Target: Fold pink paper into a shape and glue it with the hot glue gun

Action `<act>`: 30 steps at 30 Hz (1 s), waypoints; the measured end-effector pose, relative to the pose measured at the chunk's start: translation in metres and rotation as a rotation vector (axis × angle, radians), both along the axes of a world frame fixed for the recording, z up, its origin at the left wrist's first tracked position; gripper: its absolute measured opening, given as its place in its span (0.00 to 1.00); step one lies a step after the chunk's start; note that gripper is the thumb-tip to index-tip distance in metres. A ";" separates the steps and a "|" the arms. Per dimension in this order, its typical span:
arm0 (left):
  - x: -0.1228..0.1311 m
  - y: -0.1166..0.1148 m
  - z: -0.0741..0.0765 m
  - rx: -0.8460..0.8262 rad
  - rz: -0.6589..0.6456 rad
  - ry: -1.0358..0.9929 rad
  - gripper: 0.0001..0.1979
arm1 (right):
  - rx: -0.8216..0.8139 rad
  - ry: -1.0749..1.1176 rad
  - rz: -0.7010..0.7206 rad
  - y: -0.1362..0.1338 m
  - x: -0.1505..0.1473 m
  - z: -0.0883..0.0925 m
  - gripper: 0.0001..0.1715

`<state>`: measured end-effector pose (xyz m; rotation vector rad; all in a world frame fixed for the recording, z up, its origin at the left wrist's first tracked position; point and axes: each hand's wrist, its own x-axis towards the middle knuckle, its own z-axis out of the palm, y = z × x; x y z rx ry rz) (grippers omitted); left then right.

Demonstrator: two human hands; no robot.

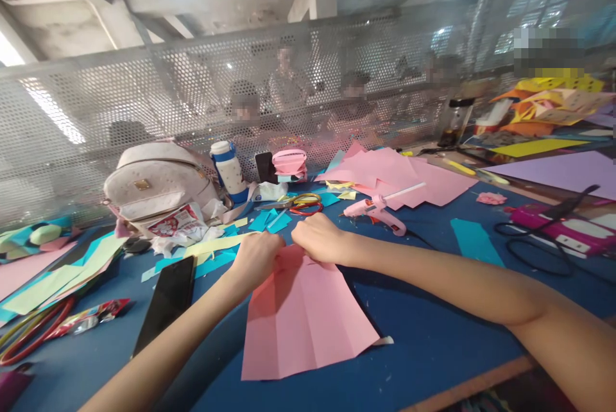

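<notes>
A creased pink paper sheet (303,319) lies on the blue table (433,335) in front of me. My left hand (256,257) is closed on the sheet's far edge. Right beside it my right hand (317,237) is closed on the same edge, the two hands nearly touching. The fingers of both hands curl down out of sight. A pink glue gun (375,210) lies just beyond my right hand.
A black phone (166,303) lies left of the sheet. Scissors (293,202), paper scraps, a bottle (228,170) and a pale backpack (154,184) stand further back. Pink sheets (399,174) and a pink box (572,229) are to the right. People sit behind a mesh screen (192,91).
</notes>
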<state>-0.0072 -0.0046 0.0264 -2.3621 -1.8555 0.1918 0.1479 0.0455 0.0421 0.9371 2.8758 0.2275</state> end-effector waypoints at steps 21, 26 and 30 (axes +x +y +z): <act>0.035 -0.046 0.022 -0.084 -0.159 0.114 0.13 | -0.041 -0.040 0.019 0.015 0.002 -0.007 0.12; 0.036 -0.031 0.001 -0.068 -0.180 0.131 0.17 | -0.057 -0.046 0.038 0.009 0.004 -0.002 0.11; 0.036 -0.025 -0.008 -0.019 -0.157 0.163 0.20 | -0.039 -0.019 0.087 -0.002 0.007 0.001 0.31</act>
